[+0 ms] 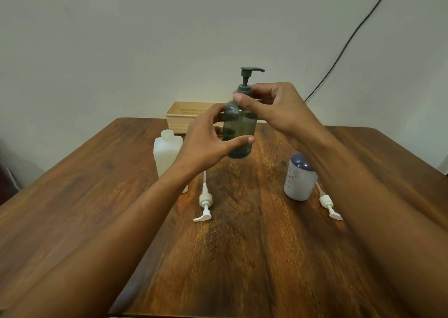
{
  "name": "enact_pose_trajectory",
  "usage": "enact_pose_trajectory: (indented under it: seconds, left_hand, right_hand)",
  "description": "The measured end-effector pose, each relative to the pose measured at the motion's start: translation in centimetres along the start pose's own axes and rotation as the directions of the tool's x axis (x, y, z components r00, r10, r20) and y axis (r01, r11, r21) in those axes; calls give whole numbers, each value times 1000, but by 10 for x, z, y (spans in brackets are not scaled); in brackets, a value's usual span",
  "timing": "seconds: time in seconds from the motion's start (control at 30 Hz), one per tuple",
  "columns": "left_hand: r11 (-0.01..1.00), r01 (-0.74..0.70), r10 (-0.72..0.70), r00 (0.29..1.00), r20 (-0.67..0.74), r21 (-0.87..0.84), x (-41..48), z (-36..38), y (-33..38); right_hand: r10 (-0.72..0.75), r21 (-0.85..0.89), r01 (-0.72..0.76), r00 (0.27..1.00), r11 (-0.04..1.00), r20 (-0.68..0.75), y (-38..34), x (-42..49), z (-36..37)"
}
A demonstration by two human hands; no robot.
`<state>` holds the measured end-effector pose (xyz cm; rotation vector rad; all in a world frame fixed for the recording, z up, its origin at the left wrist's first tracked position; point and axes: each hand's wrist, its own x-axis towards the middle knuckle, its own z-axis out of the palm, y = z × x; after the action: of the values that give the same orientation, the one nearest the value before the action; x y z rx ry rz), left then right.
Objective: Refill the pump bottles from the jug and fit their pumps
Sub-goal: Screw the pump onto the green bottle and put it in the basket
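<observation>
Head view: green bottle (pixel 240 128) upright at mid tabletop (pixel 242 257), in front of a beige basket (pixel 184 114); can't tell if it is lifted or resting. Left grip (pixel 213 135) wraps the body, fingers and thumb curled round. Right grip (pixel 274 109) pinches the collar of the dark pump (pixel 247 75) on its neck. Open white bottle (pixel 168 152) stands left, blue-white bottle (pixel 299 179) right. Left white pump (pixel 205 203) and right white pump (pixel 329 206) lie loose beside them.

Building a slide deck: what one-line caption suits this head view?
Left hand holds a translucent green plastic pump bottle; right hand pinches its dark green pump collar.
</observation>
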<state>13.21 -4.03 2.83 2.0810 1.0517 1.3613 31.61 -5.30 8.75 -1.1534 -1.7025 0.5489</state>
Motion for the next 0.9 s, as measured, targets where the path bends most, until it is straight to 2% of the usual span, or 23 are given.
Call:
enact_pose_trajectory:
  seconds: [0.3,0.43,0.67,0.9]
  left_hand:
    - [993,-48,47,999,11,104,60,-53,16]
    - [982,-34,31,999,19,187,99,-80,10]
    - [990,144,-142,982,128,-8,160,-110,-41]
    - [982,190,-190,982,21,-15,212,-107,-137]
  right_hand:
    - [-37,124,41,999,991,-30,-35,61,8]
    - [-34,89,37,999,995,-32,-46,107,19]
    - [12,102,-11,1000,995,-1,-23,193,56]
    - [123,204,-127,992,971,34,45,270,111]
